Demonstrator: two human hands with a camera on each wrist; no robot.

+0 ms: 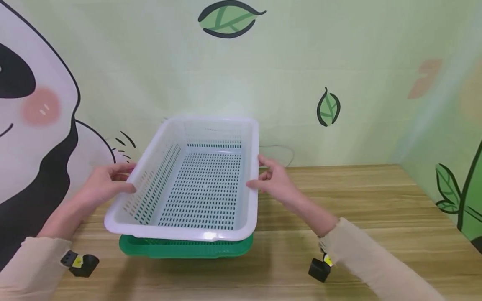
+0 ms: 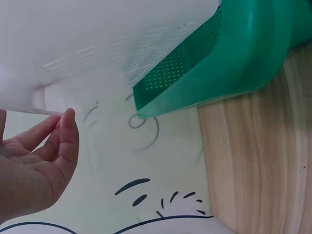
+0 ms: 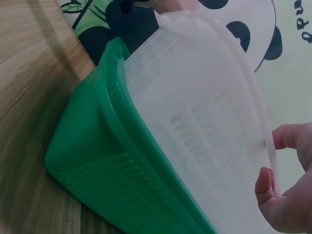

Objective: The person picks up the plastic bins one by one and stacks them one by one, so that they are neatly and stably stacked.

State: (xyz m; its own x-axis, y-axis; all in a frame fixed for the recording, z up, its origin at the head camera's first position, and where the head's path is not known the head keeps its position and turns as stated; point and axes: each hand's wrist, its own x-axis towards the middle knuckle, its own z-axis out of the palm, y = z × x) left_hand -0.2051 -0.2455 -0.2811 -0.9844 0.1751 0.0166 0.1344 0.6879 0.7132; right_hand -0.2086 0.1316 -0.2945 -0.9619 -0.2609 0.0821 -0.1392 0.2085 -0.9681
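Observation:
A white perforated plastic basket is held by both hands at its long side rims. My left hand pinches the left rim between thumb and fingers, and my right hand pinches the right rim. Under it a green perforated basket stands on the table. In the right wrist view the lower part of the white basket sits within the green basket, its rim well above the green one. From the left wrist the white basket is tilted over the green basket's opening.
The wood-grain table stretches to the right of the baskets. Behind it hangs a pale green cloth printed with leaves and a panda. A thin cable lies at the table's back edge. Small black cameras are strapped at both wrists.

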